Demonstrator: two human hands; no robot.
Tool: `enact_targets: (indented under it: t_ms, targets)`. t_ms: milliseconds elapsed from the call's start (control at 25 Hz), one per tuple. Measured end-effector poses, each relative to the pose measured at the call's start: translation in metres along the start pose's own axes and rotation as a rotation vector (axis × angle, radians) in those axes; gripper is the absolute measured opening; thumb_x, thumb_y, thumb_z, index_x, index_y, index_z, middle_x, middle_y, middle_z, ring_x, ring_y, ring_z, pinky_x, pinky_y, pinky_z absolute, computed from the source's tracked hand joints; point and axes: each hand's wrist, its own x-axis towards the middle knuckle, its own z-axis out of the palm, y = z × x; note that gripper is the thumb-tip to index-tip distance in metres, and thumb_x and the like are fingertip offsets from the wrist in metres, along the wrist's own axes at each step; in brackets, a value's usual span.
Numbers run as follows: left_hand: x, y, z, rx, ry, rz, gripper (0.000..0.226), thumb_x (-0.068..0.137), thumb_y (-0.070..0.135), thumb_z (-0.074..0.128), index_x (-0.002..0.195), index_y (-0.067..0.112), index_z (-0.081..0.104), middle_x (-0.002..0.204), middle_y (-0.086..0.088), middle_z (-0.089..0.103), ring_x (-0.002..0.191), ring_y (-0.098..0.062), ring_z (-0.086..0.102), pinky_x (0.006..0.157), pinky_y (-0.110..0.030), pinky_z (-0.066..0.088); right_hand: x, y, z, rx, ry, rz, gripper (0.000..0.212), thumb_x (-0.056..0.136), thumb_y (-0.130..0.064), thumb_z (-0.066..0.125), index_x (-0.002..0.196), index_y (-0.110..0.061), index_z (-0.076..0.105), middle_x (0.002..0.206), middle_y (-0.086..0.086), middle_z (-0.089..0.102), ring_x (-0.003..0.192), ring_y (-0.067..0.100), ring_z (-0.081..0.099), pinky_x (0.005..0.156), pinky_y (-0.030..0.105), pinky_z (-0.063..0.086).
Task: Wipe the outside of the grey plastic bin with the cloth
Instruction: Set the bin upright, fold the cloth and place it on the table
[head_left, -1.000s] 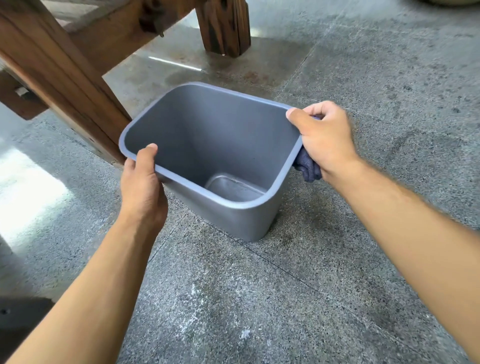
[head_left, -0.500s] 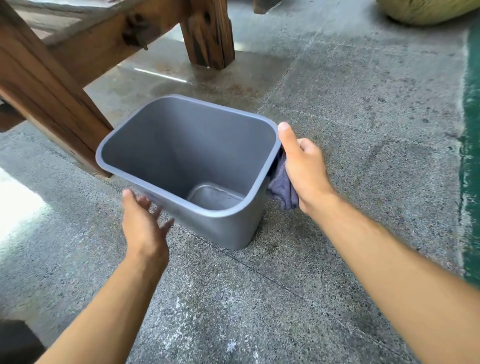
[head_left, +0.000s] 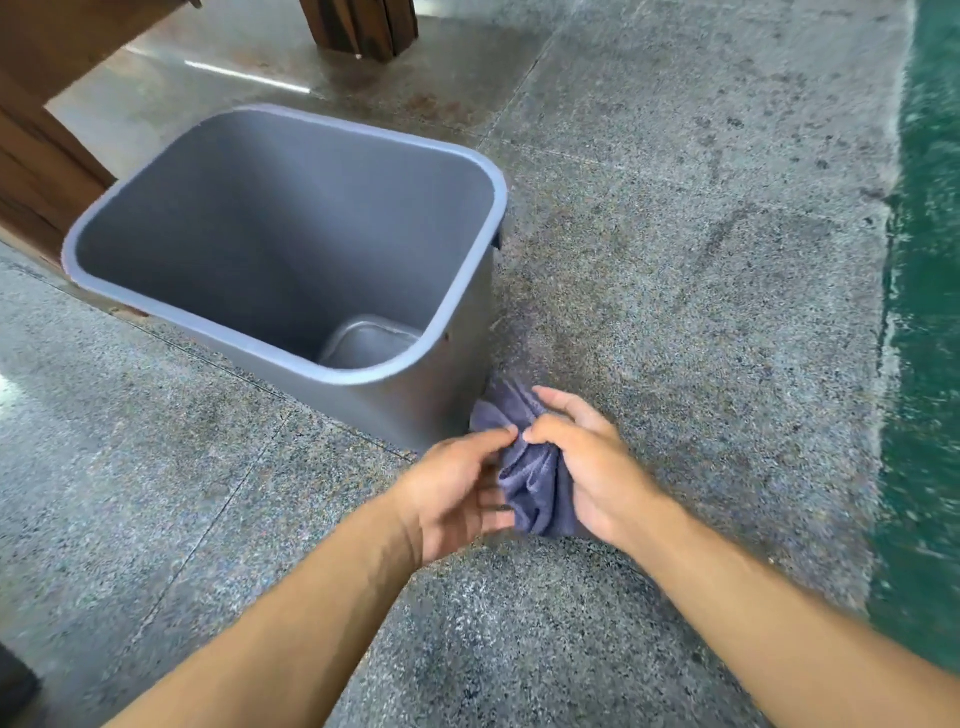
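Holding a crumpled blue-grey terry cloth (head_left: 535, 480) between them, both hands sit nearest the camera, low over the floor: the right hand (head_left: 584, 465) has its fingers curled round the right side of the bundle, while the left hand (head_left: 457, 493) pinches the left edge with thumb and forefinger, its other fingers looser beneath. The far end of the cloth lies just beside, perhaps touching, the near right corner of the grey rectangular plastic bin (head_left: 415, 410), though the motion blur keeps me from saying which. The bin stands upright and open on the floor just beyond and to the left of the hands, its long axis running from near right to far left, so the near wall and the right-hand wall are the two outer faces within easiest reach. The right hand looks the nearer one to that corner and has the fuller hold, so it seems the likelier to carry the cloth onto the plastic; the pair appear to be regathering the cloth first. Underneath is speckled grey concrete floor (head_left: 701, 260) with thin joint lines, a green painted strip (head_left: 930, 312) along the right edge, and dark wooden posts (head_left: 363, 26) beyond the bin at the far side.
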Motion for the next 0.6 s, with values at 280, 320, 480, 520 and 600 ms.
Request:
enact_targets:
  t_ms: [280,320,480,520,600]
  targets:
    - [0.006,-0.015,0.006,0.188,0.069,0.023,0.025,0.091,-0.003,0.066,0.079,0.017,0.059,0.071,-0.001,0.069,0.055,-0.009,0.064,0.054,-0.024,0.054,-0.027,0.025,-0.034,-0.08,-0.001,0.155,0.03,0.094,0.005,0.058,0.121,-0.008,0.062,0.111,0.014,0.076,0.103,0.028,0.074,0.093,0.042,0.059]
    - [0.002,-0.02,0.007,0.19,0.082,0.002,0.024,0.091,-0.002,0.067,0.079,0.017,0.059,0.071,-0.001,0.069,0.055,-0.009,0.065,0.053,-0.024,0.054,-0.034,0.03,-0.037,-0.08,-0.003,0.192,0.029,0.094,0.003,0.06,0.121,-0.008,0.062,0.11,0.013,0.077,0.104,0.027,0.074,0.094,0.043,0.058]
    - [-0.029,-0.049,0.017,0.128,0.159,-0.058,0.017,0.088,0.006,0.074,0.082,0.015,0.061,0.069,0.003,0.071,0.057,-0.009,0.065,0.054,-0.021,0.053,-0.067,0.048,-0.04,-0.152,-0.018,0.245,0.036,0.088,0.001,0.069,0.12,-0.014,0.064,0.115,0.009,0.076,0.111,0.027,0.071,0.103,0.051,0.052]
    - [-0.038,-0.055,0.023,0.127,0.172,-0.046,0.014,0.087,0.004,0.074,0.085,0.014,0.064,0.07,0.004,0.073,0.061,-0.009,0.068,0.058,-0.021,0.054,-0.076,0.049,-0.04,-0.154,-0.026,0.252,0.044,0.082,0.001,0.071,0.122,-0.015,0.064,0.117,0.009,0.075,0.113,0.028,0.07,0.105,0.052,0.051]
    - [-0.057,-0.062,0.032,0.117,0.171,-0.07,0.023,0.082,0.002,0.078,0.101,0.008,0.068,0.084,-0.001,0.078,0.076,-0.016,0.074,0.071,-0.025,0.058,-0.1,0.046,-0.038,-0.133,-0.032,0.297,0.061,0.07,0.001,0.067,0.129,-0.012,0.06,0.123,0.011,0.072,0.117,0.03,0.068,0.107,0.054,0.049]
